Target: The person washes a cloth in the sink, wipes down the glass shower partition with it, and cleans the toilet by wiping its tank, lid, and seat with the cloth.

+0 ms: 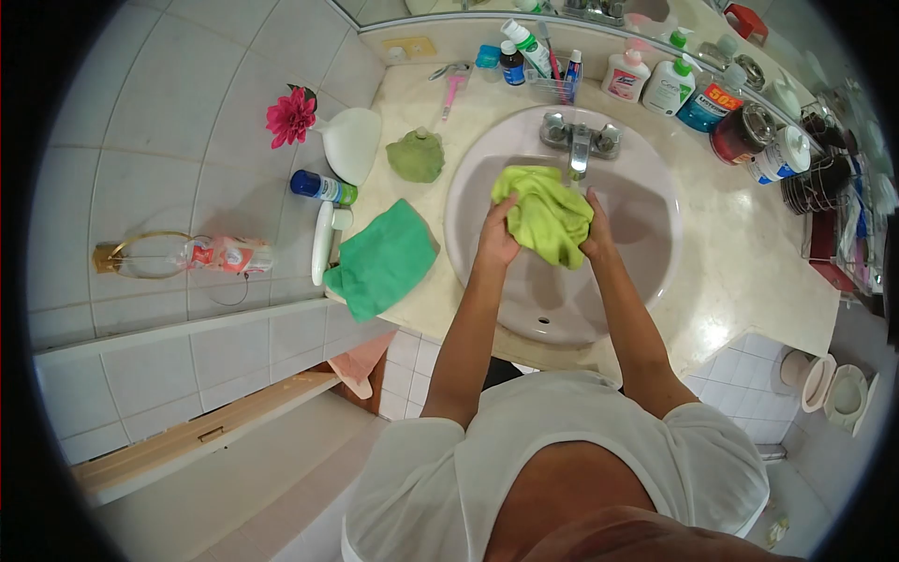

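Note:
A bright yellow-green cloth (548, 214) is bunched between my two hands over the pink sink (468, 239). My left hand (499, 231) grips its left side, fingers partly hidden by the folds. On the right edge, my right hand (597, 228) is closed on the same cloth. Just above the cloth is the metal faucet (581, 145), its spout end right by the cloth's top edge. To the left of the sink a green cloth (384, 260) lies spread on the counter, with a crumpled olive-green cloth (416, 155) behind it.
Along the back stand a soap bottle (626, 77), a lotion bottle (669, 87), blue mouthwash (709, 105) and a dark red jar (742, 133). A holder with toothpaste (572, 75) and a pink razor (453, 92) are at the back left. A spray can (323, 186) lies near a white vase (354, 145).

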`<action>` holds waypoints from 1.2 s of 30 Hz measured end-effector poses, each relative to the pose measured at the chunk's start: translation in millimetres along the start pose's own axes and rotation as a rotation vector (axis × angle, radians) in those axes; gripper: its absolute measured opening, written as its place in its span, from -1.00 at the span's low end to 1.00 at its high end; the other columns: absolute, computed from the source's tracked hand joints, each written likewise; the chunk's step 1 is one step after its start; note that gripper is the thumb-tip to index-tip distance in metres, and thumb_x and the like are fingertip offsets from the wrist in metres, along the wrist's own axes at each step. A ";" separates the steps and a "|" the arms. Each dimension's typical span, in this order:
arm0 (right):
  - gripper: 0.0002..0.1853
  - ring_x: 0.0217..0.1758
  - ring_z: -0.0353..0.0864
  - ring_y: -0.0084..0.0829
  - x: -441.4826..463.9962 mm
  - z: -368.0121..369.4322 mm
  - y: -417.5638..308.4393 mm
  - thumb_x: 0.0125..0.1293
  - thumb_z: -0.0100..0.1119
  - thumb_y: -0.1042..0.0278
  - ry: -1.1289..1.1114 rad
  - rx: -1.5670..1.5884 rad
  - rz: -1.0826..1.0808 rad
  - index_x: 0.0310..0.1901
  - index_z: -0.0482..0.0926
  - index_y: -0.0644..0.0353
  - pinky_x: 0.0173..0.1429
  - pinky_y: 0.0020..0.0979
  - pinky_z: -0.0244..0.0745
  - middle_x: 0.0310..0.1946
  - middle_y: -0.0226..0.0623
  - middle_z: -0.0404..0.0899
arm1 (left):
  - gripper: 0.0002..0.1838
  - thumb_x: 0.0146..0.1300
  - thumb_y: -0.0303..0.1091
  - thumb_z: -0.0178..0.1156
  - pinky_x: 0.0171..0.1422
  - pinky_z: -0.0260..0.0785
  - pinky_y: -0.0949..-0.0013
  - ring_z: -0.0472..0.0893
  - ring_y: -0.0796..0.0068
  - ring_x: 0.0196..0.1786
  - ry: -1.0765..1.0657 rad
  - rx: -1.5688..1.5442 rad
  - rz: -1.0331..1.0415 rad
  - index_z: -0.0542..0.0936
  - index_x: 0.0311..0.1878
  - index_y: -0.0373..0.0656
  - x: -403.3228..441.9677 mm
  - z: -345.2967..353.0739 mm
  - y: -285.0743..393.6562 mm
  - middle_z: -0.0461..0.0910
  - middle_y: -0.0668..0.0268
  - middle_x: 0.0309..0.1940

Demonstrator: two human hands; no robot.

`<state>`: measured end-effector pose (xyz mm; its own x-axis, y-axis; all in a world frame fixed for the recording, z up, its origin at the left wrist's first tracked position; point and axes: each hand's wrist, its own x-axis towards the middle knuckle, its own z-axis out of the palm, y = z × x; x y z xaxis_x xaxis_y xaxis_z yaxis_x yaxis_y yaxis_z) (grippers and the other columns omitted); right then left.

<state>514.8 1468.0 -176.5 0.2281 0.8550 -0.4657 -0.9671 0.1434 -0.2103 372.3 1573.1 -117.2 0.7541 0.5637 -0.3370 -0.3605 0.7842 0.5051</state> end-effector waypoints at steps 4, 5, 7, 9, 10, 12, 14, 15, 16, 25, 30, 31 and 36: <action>-0.51 -0.09 0.57 -0.24 14.7 9.7 13.7 0.40 -0.07 0.01 0.210 -0.152 -0.148 0.03 0.44 0.37 0.03 -0.25 0.49 -0.12 -0.13 0.56 | -0.42 0.32 0.14 -0.05 0.24 0.32 0.11 0.48 0.20 0.15 0.106 -0.036 -0.167 0.41 0.18 -0.13 40.3 -49.9 -63.9 0.47 0.23 0.14; -0.55 -0.15 0.59 -0.27 19.6 17.7 24.8 0.40 -0.04 0.07 0.300 -0.227 -0.200 0.00 0.46 0.37 -0.04 -0.28 0.51 -0.20 -0.16 0.58 | -0.44 0.32 0.11 -0.05 0.24 0.32 0.12 0.49 0.20 0.13 0.105 -0.144 -0.281 0.42 0.18 -0.13 45.0 -44.6 -70.9 0.49 0.21 0.11; -0.61 -0.31 0.56 -0.38 7.1 43.6 49.5 0.37 0.02 0.10 0.443 -0.769 -0.562 -0.22 0.56 0.37 -0.19 -0.33 0.43 -0.36 -0.21 0.59 | -0.47 0.33 0.08 -0.05 0.24 0.33 0.15 0.51 0.21 0.11 0.102 -0.326 -0.453 0.44 0.16 -0.13 54.5 -39.7 -86.1 0.51 0.18 0.07; -0.57 -0.39 0.53 -0.39 10.4 28.0 50.2 0.38 -0.03 0.06 0.464 -1.365 -0.823 -0.23 0.58 0.35 -0.27 -0.28 0.39 -0.44 -0.16 0.60 | -0.48 0.33 0.06 -0.05 0.23 0.34 0.15 0.52 0.22 0.09 0.037 -0.422 -0.472 0.44 0.15 -0.14 64.4 -44.4 -103.0 0.52 0.18 0.06; -0.56 -0.42 0.53 -0.35 16.7 18.2 45.0 0.37 -0.05 0.05 0.505 -1.456 -0.859 -0.25 0.59 0.34 -0.30 -0.25 0.38 -0.45 -0.12 0.60 | -0.49 0.33 0.05 -0.05 0.22 0.35 0.16 0.52 0.22 0.08 0.002 -0.452 -0.443 0.45 0.14 -0.14 70.2 -49.4 -116.4 0.53 0.18 0.05; -0.56 -0.45 0.55 -0.25 24.0 13.0 34.6 0.36 -0.06 0.06 0.483 -1.423 -0.985 -0.27 0.60 0.35 -0.33 -0.21 0.37 -0.44 -0.06 0.61 | -0.50 0.34 0.04 -0.05 0.21 0.36 0.16 0.53 0.23 0.06 -0.056 -0.480 -0.303 0.46 0.13 -0.15 89.6 -67.7 -142.6 0.54 0.17 0.03; -0.59 -0.40 0.59 -0.18 27.3 7.6 18.2 0.36 -0.06 0.11 0.525 -1.437 -0.915 -0.22 0.60 0.35 -0.29 -0.19 0.39 -0.42 -0.04 0.63 | -0.52 0.34 0.02 -0.06 0.19 0.37 0.17 0.54 0.23 0.04 -0.041 -0.359 -0.110 0.47 0.12 -0.15 116.2 -95.6 -165.7 0.55 0.17 0.01; -0.59 -0.42 0.57 -0.17 27.5 -6.2 5.3 0.36 -0.08 0.12 0.401 -1.786 -1.061 -0.16 0.58 0.35 -0.28 -0.20 0.41 -0.43 -0.05 0.62 | -0.55 0.34 -0.03 -0.05 0.15 0.39 0.20 0.56 0.27 -0.01 0.080 0.043 -0.014 0.48 0.10 -0.15 133.9 -101.8 -168.6 0.57 0.18 -0.04; -0.61 -0.28 0.55 -0.12 28.5 -14.9 -1.9 0.35 -0.08 0.17 0.408 -1.665 -1.007 -0.11 0.55 0.40 -0.17 -0.19 0.40 -0.29 0.02 0.59 | -0.59 0.34 -0.09 -0.05 0.10 0.41 0.24 0.57 0.31 -0.06 0.234 0.456 0.025 0.50 0.09 -0.15 151.6 -108.0 -171.5 0.59 0.19 -0.09; -0.43 0.26 0.32 -0.07 3.4 -84.3 -26.8 0.18 0.22 0.10 0.700 -2.211 -0.681 0.20 0.39 0.12 0.23 -0.13 0.31 0.24 -0.04 0.30 | -0.22 -0.17 -0.47 0.35 0.11 0.34 0.20 0.50 0.15 0.05 0.230 0.897 0.284 0.27 0.22 -0.22 93.1 -22.7 -79.4 0.50 0.03 -0.01; -0.23 0.34 0.23 -0.08 -6.8 -59.5 -6.8 0.08 0.31 0.05 0.600 -2.442 -0.664 0.32 0.21 -0.03 0.28 -0.06 0.23 0.32 -0.23 0.21 | -0.30 -0.12 -0.44 0.35 0.17 0.31 0.20 0.49 0.24 0.05 0.124 1.017 0.079 0.27 0.15 -0.23 56.1 14.2 -60.6 0.43 0.09 0.05; -0.21 0.35 0.21 -0.08 -7.4 -52.4 -1.0 0.07 0.32 0.05 0.696 -2.427 -0.562 0.33 0.19 -0.03 0.29 -0.05 0.21 0.32 -0.25 0.22 | -0.34 -0.10 -0.46 0.34 0.15 0.34 0.19 0.50 0.22 0.04 0.119 0.908 0.107 0.29 0.12 -0.23 57.9 13.7 -65.0 0.44 0.09 0.05; -0.29 0.20 0.36 -0.03 32.6 -74.0 -37.2 0.14 0.23 0.08 0.401 -2.152 -0.464 0.30 0.22 0.11 0.20 -0.15 0.33 0.23 -0.13 0.32 | -0.46 -0.02 -0.42 0.35 -0.03 0.48 0.23 0.55 0.20 0.00 -0.055 0.150 0.003 0.34 0.03 -0.25 26.0 22.1 -24.7 0.50 0.11 -0.04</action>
<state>566.6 1453.6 -247.5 0.6071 0.7785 -0.1595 0.6139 -0.5869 -0.5278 412.9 1562.6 -120.9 0.7836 0.5476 -0.2932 -0.2799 0.7327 0.6204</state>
